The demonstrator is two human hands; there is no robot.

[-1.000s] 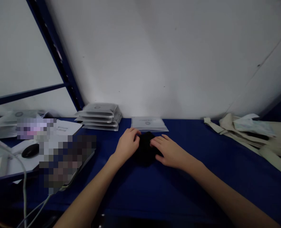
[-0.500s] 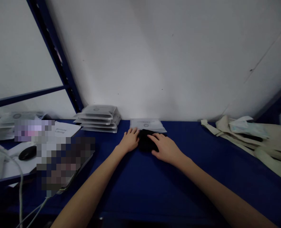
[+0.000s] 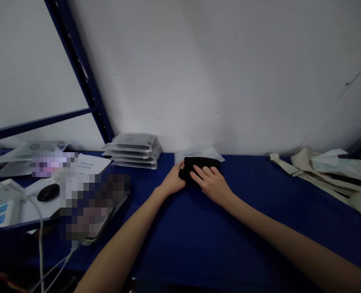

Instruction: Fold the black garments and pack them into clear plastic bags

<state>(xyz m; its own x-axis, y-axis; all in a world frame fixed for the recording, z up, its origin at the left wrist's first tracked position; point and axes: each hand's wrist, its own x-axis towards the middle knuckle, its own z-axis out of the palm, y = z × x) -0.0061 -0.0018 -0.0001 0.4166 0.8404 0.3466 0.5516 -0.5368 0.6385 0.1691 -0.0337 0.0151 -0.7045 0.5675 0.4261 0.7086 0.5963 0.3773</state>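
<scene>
A folded black cloth (image 3: 200, 163) is between my two hands on the blue table, its top edge raised toward the wall. My left hand (image 3: 173, 180) grips its left end, with the fingertips hidden behind it. Across the front of the cloth lies my right hand (image 3: 212, 183), its fingers apart and slightly bent; the thumb does not show. Just behind the cloth rests a clear zip bag (image 3: 213, 154) with faint print, partly covered by it.
Left of my hands stands a stack of frosted zip bags (image 3: 131, 146). Papers, a black mouse (image 3: 48, 192), a blurred-out object and a white cable (image 3: 40, 232) are farther left. Beige fabric straps (image 3: 309, 171) lie at the right. A white wall (image 3: 199, 81) rises behind.
The black cloth's top edge has come up and its front face shows more. My left hand has moved from beside it to gripping its end. The view has shifted slightly left.
</scene>
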